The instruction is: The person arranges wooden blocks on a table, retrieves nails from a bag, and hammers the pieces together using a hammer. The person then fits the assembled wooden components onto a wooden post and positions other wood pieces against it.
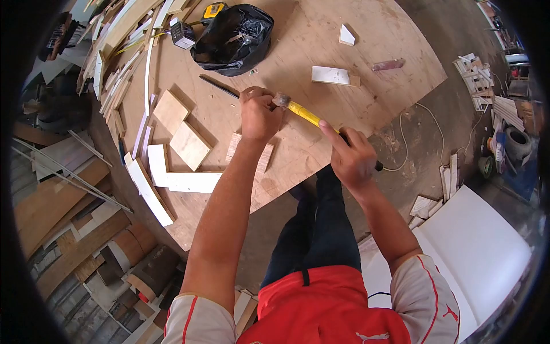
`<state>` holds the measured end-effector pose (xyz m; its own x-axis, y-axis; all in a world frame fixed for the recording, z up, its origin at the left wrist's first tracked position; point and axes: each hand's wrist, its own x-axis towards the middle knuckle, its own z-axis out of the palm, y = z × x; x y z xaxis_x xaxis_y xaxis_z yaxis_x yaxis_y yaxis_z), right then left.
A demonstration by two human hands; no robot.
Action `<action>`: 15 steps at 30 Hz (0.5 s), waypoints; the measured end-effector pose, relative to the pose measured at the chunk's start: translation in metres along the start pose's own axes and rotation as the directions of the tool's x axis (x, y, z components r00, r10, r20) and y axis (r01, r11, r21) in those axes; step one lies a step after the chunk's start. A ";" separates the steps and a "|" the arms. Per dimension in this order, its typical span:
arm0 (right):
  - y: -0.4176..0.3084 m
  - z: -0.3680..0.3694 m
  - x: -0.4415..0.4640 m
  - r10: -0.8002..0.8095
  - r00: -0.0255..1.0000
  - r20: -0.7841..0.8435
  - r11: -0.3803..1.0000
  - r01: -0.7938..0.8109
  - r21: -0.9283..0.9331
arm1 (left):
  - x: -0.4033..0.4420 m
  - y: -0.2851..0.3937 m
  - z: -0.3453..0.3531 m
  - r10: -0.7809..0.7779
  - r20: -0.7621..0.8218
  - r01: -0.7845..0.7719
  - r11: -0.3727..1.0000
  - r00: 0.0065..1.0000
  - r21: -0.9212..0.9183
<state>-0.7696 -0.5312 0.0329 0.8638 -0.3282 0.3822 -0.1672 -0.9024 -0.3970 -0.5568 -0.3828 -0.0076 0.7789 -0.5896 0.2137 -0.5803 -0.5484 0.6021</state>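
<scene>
My right hand (352,156) is wrapped round the dark grip of a hammer with a yellow handle (303,113). The hammer's head (281,100) is beside the fingers of my left hand (260,113). The left fingers are bent closed over the tabletop; what they hold, if anything, is hidden. A dark, thin tool (219,86) lies just left of that hand. Under and beside my left wrist are striped wood pieces (265,157). Two pale wood blocks (191,146) lie further left.
The wooden table (321,146) bears a black plastic bag (234,40), a yellow tape measure (214,10), a small box (182,34), white-faced offcuts (330,75) and long strips (150,60). Scrap wood (80,246) is at the left, a white panel (475,246) at the lower right.
</scene>
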 end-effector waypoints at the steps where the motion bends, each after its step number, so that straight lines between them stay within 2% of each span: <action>1: -0.001 0.000 0.002 0.015 0.999 0.033 1.000 -0.015 -0.007 | 0.000 0.001 0.000 -0.007 0.002 0.007 1.000 1.000 -0.007; 2: -0.002 0.000 0.003 0.030 0.997 0.064 0.999 -0.030 -0.015 | 0.000 0.002 -0.001 -0.015 0.024 0.015 1.000 1.000 -0.009; 4: 0.004 0.006 0.000 0.054 0.999 -0.007 0.999 -0.054 0.005 | 0.000 0.001 -0.005 -0.028 0.060 0.029 1.000 0.998 -0.009; 10: 0.009 0.005 -0.005 0.127 0.991 -0.041 0.987 -0.122 0.109 | 0.000 0.002 -0.004 0.022 0.043 -0.024 0.999 0.999 0.042; 13: 0.010 0.003 -0.005 0.125 0.991 -0.037 0.986 -0.120 0.116 | 0.002 0.005 -0.014 0.015 0.153 -0.014 1.000 0.988 -0.009; 15: 0.010 0.003 -0.005 0.124 0.992 -0.027 0.984 -0.120 0.129 | -0.001 0.020 -0.024 -0.007 0.180 -0.013 0.994 0.984 0.110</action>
<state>-0.7739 -0.5378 0.0245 0.8231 -0.4453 0.3526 -0.2067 -0.8131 -0.5442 -0.5635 -0.3785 0.0226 0.7275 -0.6828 0.0680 -0.6131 -0.6024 0.5111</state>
